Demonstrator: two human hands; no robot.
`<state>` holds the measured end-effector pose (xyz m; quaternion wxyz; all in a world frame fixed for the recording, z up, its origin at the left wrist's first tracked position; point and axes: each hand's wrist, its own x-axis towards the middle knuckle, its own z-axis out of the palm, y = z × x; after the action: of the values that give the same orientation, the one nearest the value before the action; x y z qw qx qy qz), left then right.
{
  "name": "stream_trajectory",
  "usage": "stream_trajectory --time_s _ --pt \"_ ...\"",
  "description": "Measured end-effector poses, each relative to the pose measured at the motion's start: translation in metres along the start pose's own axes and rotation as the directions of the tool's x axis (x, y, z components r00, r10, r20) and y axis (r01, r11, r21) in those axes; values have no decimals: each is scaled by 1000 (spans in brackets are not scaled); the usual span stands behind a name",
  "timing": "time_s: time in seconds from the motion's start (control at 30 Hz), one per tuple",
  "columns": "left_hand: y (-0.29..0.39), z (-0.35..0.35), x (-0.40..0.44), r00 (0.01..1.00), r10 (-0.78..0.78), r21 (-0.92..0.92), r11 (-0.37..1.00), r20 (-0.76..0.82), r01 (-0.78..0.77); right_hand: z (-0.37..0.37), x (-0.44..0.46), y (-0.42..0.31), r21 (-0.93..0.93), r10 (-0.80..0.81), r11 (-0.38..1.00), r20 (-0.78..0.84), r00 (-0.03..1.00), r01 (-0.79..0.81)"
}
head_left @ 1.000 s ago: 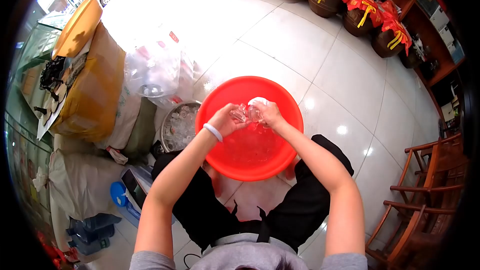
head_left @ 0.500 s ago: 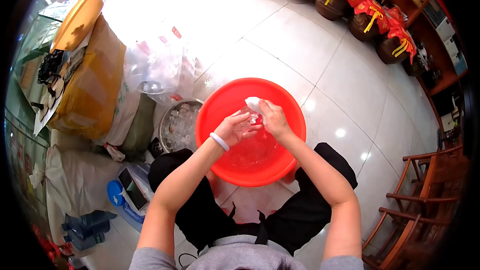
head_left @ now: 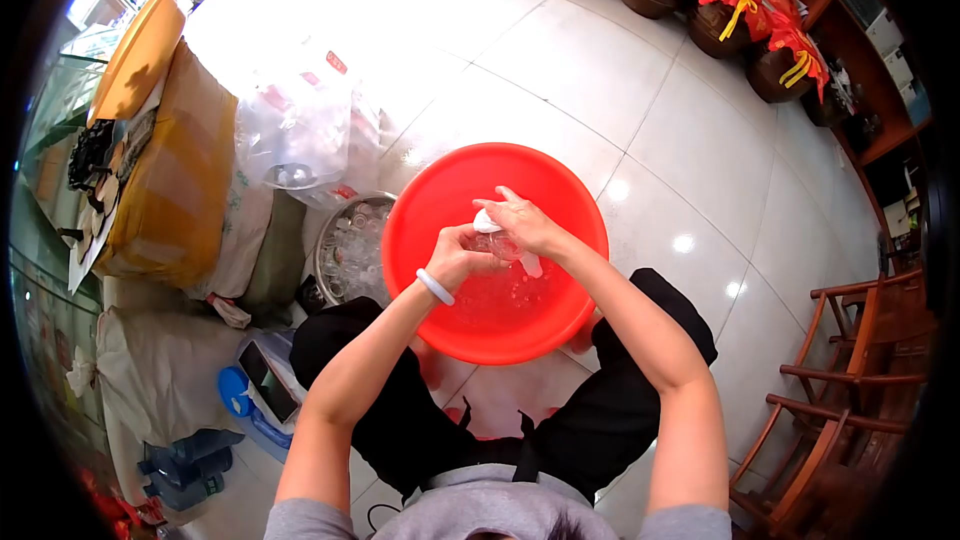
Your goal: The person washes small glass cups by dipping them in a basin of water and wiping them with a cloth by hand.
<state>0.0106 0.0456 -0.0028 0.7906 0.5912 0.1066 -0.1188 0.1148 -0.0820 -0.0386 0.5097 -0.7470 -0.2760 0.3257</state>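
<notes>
A red basin [head_left: 430,200] with water in its bottom stands on the floor between my knees. Over it, my left hand [head_left: 462,258] is wrapped round a small clear cup [head_left: 503,245], a white band on its wrist. My right hand [head_left: 525,223] presses a white cloth [head_left: 486,222] against the cup's top, some of its fingers stretched out. Part of the cup is hidden by the fingers. Left of the basin, a metal bowl [head_left: 322,258] holds several clear glass or plastic pieces.
A clear plastic bag [head_left: 300,135] lies beyond the metal bowl. Taped boxes [head_left: 175,175] and sacks [head_left: 150,370] stand at the left, near a phone [head_left: 268,380]. Wooden chairs [head_left: 850,377] are at the right; dark jars [head_left: 718,28] with red covers line the back.
My left hand has closed round the cup from its more open pose. The right hand has turned over, its fingers now across the cup's top with the cloth. The view has shifted slightly.
</notes>
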Motion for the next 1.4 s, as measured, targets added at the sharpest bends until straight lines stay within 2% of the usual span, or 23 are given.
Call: stream_trajectory --time_s 0.1,0.17,0.23,0.3,0.33,0.37,0.43,0.5,0.57,0.63,0.67,0.77,0.83,0.87,0.97,1.0,1.03,1.07,1.17,1.2,1.23,1.3,1.4 --pt "-8 -5 0 999 11 -50 999 -48 -13 5 -7 0 175 52 984 -175 983 -21" --pt "-7 -7 5 996 24 -96 995 -86 -32 -7 -17 -12 -392 20 908 -312 950 -148" --pt "-1 -13 10 989 55 -332 938 -135 -98 -8 -14 3 -500 -109 861 -355 928 -90" --pt "2 -20 12 991 29 -360 930 -129 -74 -12 -23 -21 -39 67 996 -328 942 -84" --pt "2 -21 14 991 -78 -370 928 -106 33 -13 -22 -20 57 36 998 -338 940 -17" --pt "-1 -22 15 980 -183 -378 915 -79 140 -11 -21 -21 51 36 998 -330 943 -21" --pt "-10 -21 19 977 -195 -348 925 -90 153 -6 -22 -27 94 -117 980 -440 890 175" --pt "-10 -19 19 976 -197 -339 928 -93 155 -7 -32 -42 72 -47 994 -359 932 78" --pt "-9 -21 21 976 -196 -303 940 -98 158 -1 -35 -43 -229 -358 926 -275 892 301" --pt "-9 -21 23 960 -231 -340 925 -156 168 -1 -37 -45 -308 -293 921 -142 945 239" --pt "-7 -19 21 960 -230 -343 925 -157 165 1 -34 -40 -32 -193 981 -194 962 190" --pt "-2 -13 19 975 -175 -312 942 -139 124 -3 -29 -39 112 -186 969 -266 946 222" --pt "-2 -20 20 992 -123 -338 935 -28 106 -12 -30 -47 200 -66 977 -47 997 74" --pt "2 -19 20 994 -110 -398 912 2 101 -13 -27 -46 213 -99 971 -47 994 107" --pt "3 -13 16 999 1 -36 999 -45 -3 -9 -30 -52 -37 -136 990 -24 990 135" --pt "-6 -14 22 999 -16 -37 999 -37 14 -6 -28 -46 -28 -121 992 -32 992 120" --pt "-19 -13 23 976 173 324 938 -133 -122 3 -31 -35 -157 -62 986 -43 997 55" --pt "-27 -16 27 905 400 654 725 -145 -216 5 -29 -29 -297 -24 955 -50 998 8" --pt "-25 -15 23 895 422 606 753 -145 -257 0 -28 -34 -263 -40 963 62 997 55" --pt "-18 -12 21 938 323 510 833 -130 -216 -8 -31 -48 -146 139 982 126 982 -120" --pt "-12 -11 20 940 316 511 833 -127 -211 -6 -30 -43 -140 143 982 124 982 -125" --pt "-4 -11 21 967 247 272 936 -60 -223 -2 -26 -31 -277 -129 954 -23 991 118" --pt "-7 -11 22 955 294 411 876 -45 -251 3 -25 -26 -306 -136 947 -91 987 103"
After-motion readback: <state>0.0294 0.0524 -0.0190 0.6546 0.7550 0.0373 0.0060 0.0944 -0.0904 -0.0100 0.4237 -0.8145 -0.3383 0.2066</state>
